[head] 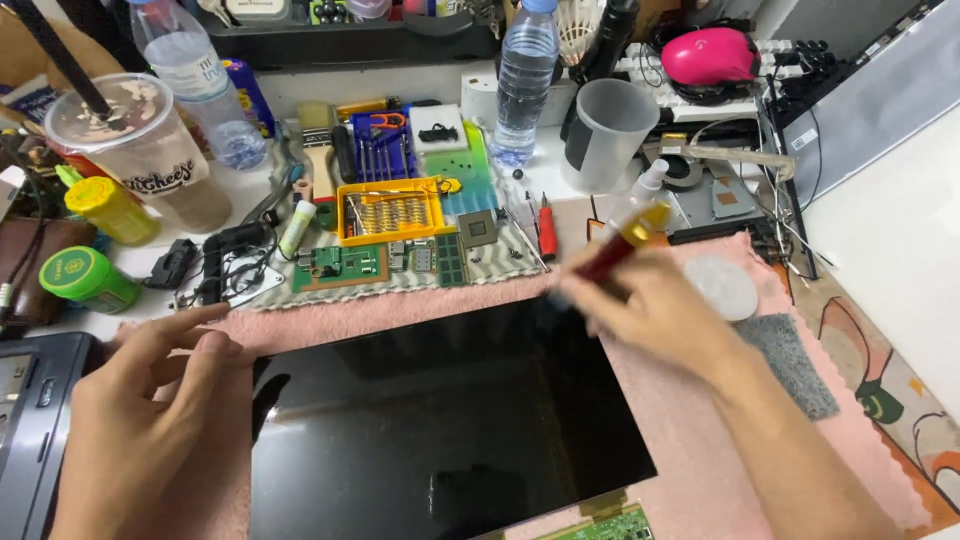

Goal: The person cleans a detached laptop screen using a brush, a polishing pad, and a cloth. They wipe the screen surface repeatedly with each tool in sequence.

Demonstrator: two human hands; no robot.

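Right hand: the right hand (660, 315) is closed around a red-handled screwdriver with a yellow collar (625, 243), blurred by motion; the grip is tight on the handle, fingers wrapped
Screwdriver axis: its long axis runs from lower left to upper right, the yellow end and a pale tip pointing up and away toward the far side of the desk (880, 210); which end is the working tip I cannot tell through the blur
Left hand: the left hand (140, 400) holds nothing, fingers spread wide and loose, resting on the pink towel (400, 315) just beside the left edge of the panel
Panel: a flat, glossy black rectangular screen panel (440, 420) lies face up on the towel, a green circuit strip (605, 525) showing at its near edge
Key relation: the panel's upper right corner lies just below and left of the right hand, so the right hand is the nearer to that corner; the left hand is touching or nearly touching the opposite upper left corner
Around: a yellow plastic tray of screwdriver bits (390, 212) and small green circuit boards (345, 265) sit beyond the panel; a clear plastic water bottle (522, 85) and a translucent grey cup (608, 135) stand further back
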